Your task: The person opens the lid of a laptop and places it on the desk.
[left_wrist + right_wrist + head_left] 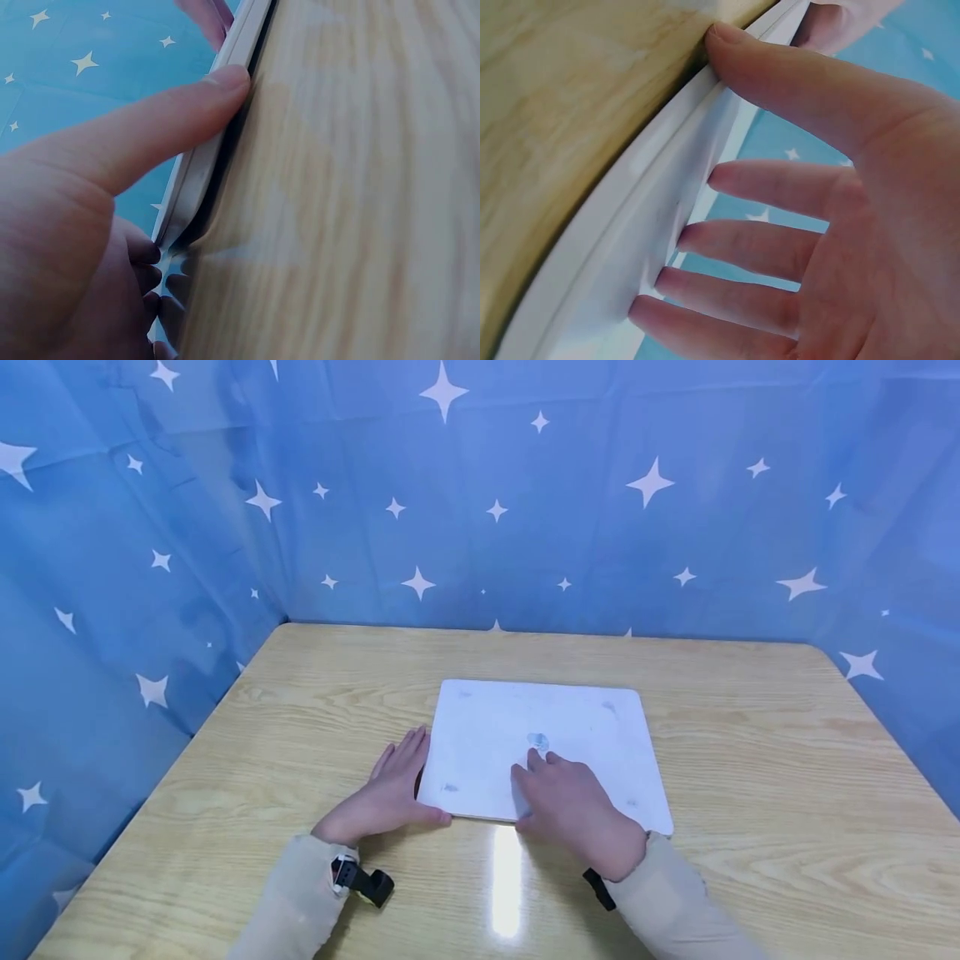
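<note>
A flat white rectangular slab with rounded corners lies on the wooden table, looking like a closed laptop. Its top bears a bluish mark at the middle and faint smudges near the corners; a seam runs along its side in both wrist views. My left hand rests at its near left corner, fingers stretched along the left side, the thumb touching the front edge. Over the near right part is my right hand, its fairly straight fingertips on the top and its thumb against the front edge.
The pale wood-grain table extends around the slab, with a bright light reflection near its front. Behind and to the left hangs a blue curtain with white stars. A dark strap with a small device sits on the left wrist.
</note>
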{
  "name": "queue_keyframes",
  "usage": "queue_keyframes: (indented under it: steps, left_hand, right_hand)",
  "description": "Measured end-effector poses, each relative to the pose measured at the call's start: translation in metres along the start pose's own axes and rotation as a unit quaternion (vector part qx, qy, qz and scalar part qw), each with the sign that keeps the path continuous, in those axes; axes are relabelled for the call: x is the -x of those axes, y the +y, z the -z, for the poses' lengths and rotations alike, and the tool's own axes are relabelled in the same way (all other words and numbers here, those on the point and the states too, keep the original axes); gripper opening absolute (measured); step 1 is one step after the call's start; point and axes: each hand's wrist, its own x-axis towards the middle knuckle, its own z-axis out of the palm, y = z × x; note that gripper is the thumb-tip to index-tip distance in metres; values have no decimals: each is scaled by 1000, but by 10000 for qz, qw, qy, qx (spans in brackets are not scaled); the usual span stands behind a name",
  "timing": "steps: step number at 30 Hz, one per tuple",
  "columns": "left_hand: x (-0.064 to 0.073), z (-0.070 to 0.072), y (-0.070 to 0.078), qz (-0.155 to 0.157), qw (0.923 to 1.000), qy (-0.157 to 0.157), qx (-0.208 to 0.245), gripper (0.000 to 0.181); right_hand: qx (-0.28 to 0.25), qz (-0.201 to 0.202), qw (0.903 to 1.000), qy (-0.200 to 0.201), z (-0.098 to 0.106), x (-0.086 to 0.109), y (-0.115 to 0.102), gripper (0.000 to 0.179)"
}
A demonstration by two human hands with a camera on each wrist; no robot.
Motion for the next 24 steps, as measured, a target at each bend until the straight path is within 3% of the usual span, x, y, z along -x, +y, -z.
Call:
queue_keyframes:
  steps: [5, 9, 15, 24]
  left_hand:
    - [0, 1, -1, -54, 9999, 86, -75, 119]
    - [-1, 0, -1, -46, 9999, 68, -89, 119]
    - [-1, 1, 0, -69, 9999, 93, -60, 119]
    - [0, 1, 1, -60, 9999, 49, -80, 118]
  right_hand:
    - [32, 272, 9978, 601, -5, -1, 2, 44]
    - [27, 562, 9948, 853, -8, -4, 0, 37]
    - [68, 805, 9940, 738, -7, -4, -1, 34]
    - [-33, 942, 9937, 601, -5, 0, 0, 44]
